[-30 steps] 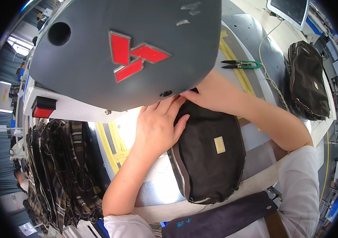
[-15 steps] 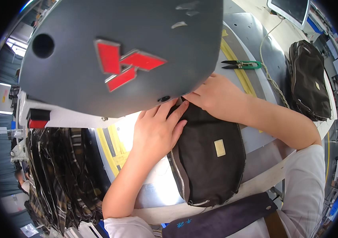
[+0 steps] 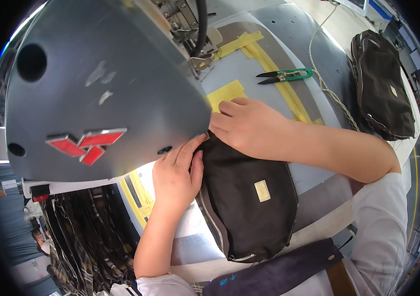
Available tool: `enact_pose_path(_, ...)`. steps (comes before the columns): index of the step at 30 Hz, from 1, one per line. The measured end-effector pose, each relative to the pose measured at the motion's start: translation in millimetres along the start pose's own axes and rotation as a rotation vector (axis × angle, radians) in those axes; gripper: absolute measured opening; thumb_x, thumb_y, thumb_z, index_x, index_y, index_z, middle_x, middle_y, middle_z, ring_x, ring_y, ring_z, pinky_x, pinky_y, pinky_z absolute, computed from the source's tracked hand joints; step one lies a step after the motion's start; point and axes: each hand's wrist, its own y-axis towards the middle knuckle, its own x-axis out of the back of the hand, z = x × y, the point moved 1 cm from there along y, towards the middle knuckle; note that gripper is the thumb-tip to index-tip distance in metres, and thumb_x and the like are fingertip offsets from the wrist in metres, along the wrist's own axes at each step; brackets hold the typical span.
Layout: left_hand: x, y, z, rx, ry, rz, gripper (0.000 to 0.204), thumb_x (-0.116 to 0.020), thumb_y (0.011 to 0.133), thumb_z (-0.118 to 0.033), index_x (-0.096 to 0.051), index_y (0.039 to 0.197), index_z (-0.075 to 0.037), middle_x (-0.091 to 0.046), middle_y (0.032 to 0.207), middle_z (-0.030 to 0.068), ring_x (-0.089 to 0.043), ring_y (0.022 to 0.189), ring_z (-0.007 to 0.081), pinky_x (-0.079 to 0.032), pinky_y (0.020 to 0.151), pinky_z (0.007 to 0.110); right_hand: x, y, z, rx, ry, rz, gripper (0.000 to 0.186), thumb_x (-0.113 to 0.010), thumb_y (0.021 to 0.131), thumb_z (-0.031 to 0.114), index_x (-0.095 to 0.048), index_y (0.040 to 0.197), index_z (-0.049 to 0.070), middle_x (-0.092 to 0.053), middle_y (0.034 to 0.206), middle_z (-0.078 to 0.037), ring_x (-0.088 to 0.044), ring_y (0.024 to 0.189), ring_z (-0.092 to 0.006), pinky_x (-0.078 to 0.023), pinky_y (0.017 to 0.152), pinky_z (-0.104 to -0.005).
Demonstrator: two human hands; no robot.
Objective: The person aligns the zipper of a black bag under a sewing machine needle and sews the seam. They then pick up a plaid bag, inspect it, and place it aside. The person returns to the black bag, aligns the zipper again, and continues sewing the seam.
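A dark brown fabric pouch [image 3: 252, 202] with a zipper and a small pale label lies on the sewing table, its top edge under the grey sewing machine head [image 3: 101, 93]. My left hand [image 3: 176, 177] lies flat on the pouch's left edge, fingertips reaching under the machine head. My right hand [image 3: 247, 126] presses on the pouch's top edge, fingers bent toward the needle area, which is hidden by the machine.
Green thread snips [image 3: 285, 75] lie on the grey table beyond my right hand, beside yellow tape strips [image 3: 274, 69] and a cord. A second dark pouch [image 3: 382, 91] rests at the far right. Plaid fabric pieces [image 3: 79, 237] hang at the lower left.
The view has shifted, so the machine head now sits further left and the needle mechanism shows. Both hands stay on the pouch's top edge, pushed a bit further under the machine.
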Motion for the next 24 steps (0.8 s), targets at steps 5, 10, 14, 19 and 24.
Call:
enact_pose_path(5, -0.7, -1.2, -1.7, 0.138, -0.1, 0.003, 0.024, -0.059, 0.077, 0.007, -0.067, 0.097, -0.003, -0.068, 0.106, 0.0081, -0.064, 0.097, 0.0273, -0.049, 0.086, 0.036, -0.2, -0.4, -0.5, 0.003, -0.001, -0.024, 0.021, -0.06, 0.072, 0.014, -0.065, 0.088, 0.002, -0.051, 0.082, -0.001, -0.051, 0.077, -0.0161, -0.046, 0.068, -0.0277)
enact_pose_path(10, -3.2, 0.5, -0.1, 0.109, -0.082, 0.023, 0.027, -0.058, 0.074, 0.01, -0.068, 0.096, -0.002, -0.069, 0.106, 0.0084, -0.065, 0.096, 0.0267, -0.049, 0.086, 0.036, 0.6, -1.4, -1.4, 0.006, -0.022, 0.012, 0.02, -0.059, 0.073, 0.016, -0.065, 0.087, 0.002, -0.05, 0.081, -0.001, -0.051, 0.078, -0.0155, -0.045, 0.069, -0.0273)
enact_pose_path(14, 1.0, 5.5, -1.0, -0.033, 0.036, 0.049, 0.032, -0.059, 0.074, 0.01, -0.068, 0.101, -0.003, -0.07, 0.101, 0.0082, -0.068, 0.086, 0.0253, -0.055, 0.074, 0.033, 1.6, -0.8, -1.7, -0.003, -0.032, 0.011, 0.019, -0.059, 0.073, 0.016, -0.065, 0.086, 0.003, -0.05, 0.08, 0.0, -0.051, 0.078, -0.0155, -0.045, 0.07, -0.0271)
enact_pose_path(19, 4.4, 6.5, -4.3, -0.098, 0.118, 0.064, 0.03, -0.06, 0.073, 0.009, -0.068, 0.1, -0.003, -0.068, 0.106, 0.0077, -0.067, 0.087, 0.0256, -0.055, 0.074, 0.034, -0.4, 0.1, -0.5, -0.02, -0.04, -0.021, 0.016, -0.06, 0.073, 0.016, -0.064, 0.082, 0.004, -0.051, 0.08, 0.0, -0.051, 0.078, -0.0159, -0.045, 0.071, -0.0276)
enact_pose_path(24, 1.7, 5.6, -4.7, -0.095, 0.156, 0.089, 0.036, -0.06, 0.073, 0.008, -0.069, 0.105, -0.008, -0.066, 0.108, 0.0079, -0.066, 0.089, 0.0247, -0.054, 0.075, 0.035, -3.9, -2.0, -0.5, -0.024, -0.023, -0.041, 0.015, -0.06, 0.072, 0.016, -0.064, 0.08, 0.004, -0.051, 0.079, -0.001, -0.052, 0.078, -0.0166, -0.045, 0.074, -0.0288)
